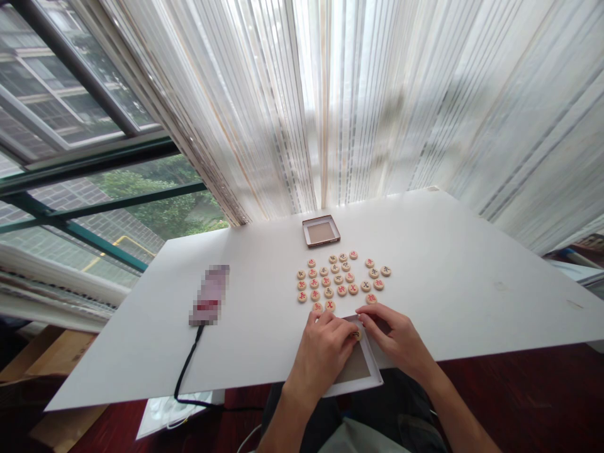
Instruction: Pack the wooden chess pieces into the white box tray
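Near the table's front edge lies a shallow open box (376, 371) with pale walls and a grey-brown inside, partly covered by my hands. My left hand (321, 345) reaches over its left side, fingers curled, with a round Chinese chess piece (357, 335) at the thumb and fingertips inside the box. My right hand (395, 330) has its thumb and index finger closed at the box's far right corner. Just beyond the box, several Chinese chess pieces (338, 279) with red or black characters lie spread in loose rows. One red-marked piece (371, 299) is close to my right fingertips.
The box's lid (321, 241), or a similar shallow tray, lies behind the pieces. On the left is a blurred-out phone-like object (210, 294) with a black cable (186, 365) running over the front edge. Curtains (321, 113) hang behind the white table (453, 270).
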`<state>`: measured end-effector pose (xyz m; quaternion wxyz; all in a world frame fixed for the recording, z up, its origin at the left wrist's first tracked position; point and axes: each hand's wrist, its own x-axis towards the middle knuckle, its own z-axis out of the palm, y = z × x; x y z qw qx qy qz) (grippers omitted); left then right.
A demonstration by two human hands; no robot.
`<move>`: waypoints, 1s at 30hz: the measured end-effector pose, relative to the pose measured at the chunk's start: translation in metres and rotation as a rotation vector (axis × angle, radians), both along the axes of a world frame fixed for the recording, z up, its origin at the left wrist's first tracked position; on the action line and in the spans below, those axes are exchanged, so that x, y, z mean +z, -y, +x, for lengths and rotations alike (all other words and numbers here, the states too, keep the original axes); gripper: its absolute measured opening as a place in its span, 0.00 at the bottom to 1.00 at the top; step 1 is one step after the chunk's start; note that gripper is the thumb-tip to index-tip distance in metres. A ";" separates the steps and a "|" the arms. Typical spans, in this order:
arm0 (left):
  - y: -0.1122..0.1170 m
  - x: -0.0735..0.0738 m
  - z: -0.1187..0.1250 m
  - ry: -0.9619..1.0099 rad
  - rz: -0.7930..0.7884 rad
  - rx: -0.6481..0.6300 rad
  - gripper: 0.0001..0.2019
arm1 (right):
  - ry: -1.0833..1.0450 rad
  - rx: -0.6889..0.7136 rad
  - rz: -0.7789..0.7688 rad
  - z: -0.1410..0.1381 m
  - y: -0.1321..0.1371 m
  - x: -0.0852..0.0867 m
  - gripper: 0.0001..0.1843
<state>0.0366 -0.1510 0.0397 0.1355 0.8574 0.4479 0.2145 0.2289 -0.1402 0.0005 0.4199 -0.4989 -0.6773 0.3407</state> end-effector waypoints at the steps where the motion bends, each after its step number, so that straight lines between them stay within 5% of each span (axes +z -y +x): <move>1: 0.000 0.000 0.001 0.003 0.011 0.014 0.05 | 0.001 0.002 0.001 0.000 0.000 0.000 0.09; 7: -0.002 0.005 0.002 0.025 0.020 0.097 0.18 | -0.013 0.062 0.083 -0.001 0.000 0.006 0.10; 21: -0.007 -0.003 0.001 0.027 -0.010 0.135 0.14 | 0.126 0.112 0.100 -0.008 0.001 0.005 0.29; 30: 0.002 0.003 -0.050 0.164 -0.036 0.213 0.13 | 0.183 0.110 0.071 -0.008 0.002 0.004 0.28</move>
